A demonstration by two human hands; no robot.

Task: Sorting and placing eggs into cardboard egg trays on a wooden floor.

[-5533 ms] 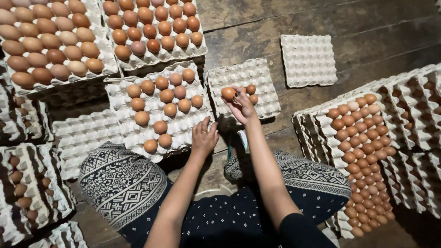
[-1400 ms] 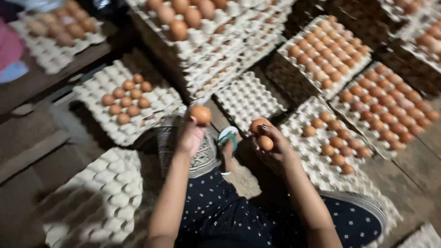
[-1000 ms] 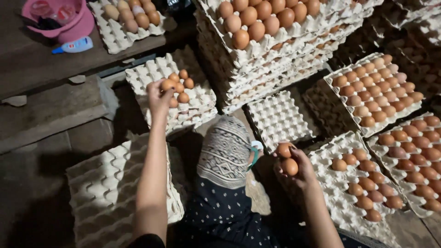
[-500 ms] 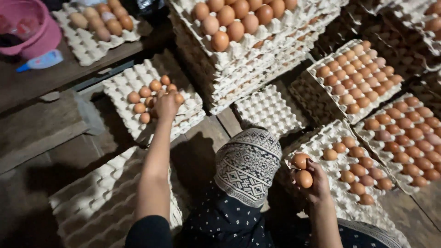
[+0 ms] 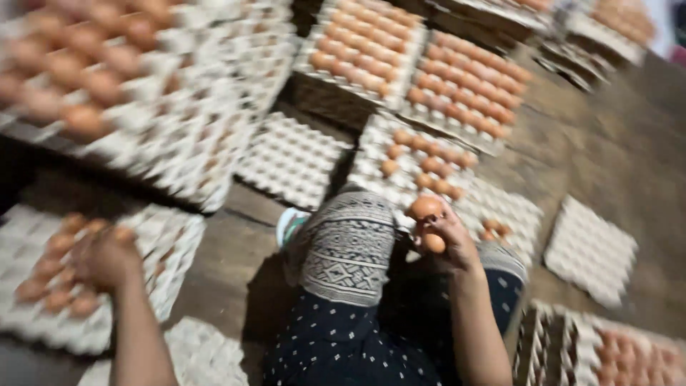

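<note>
Looking down from head view, picture blurry. Right hand [image 5: 444, 232] curled round two brown eggs [image 5: 427, 218], one above other, held near knee [image 5: 348, 239] so neither drops. Left hand [image 5: 107, 256] reaches far out, lies on part-filled egg tray [image 5: 168, 246]; fingers bent down among eggs, maybe gripping one, cannot tell through blur. Empty tray [image 5: 294, 161] sits just past knee on wooden floor [image 5: 232, 250]. Full trays [image 5: 421, 68] lie flat farther off, cups keeping eggs from rolling.
</note>
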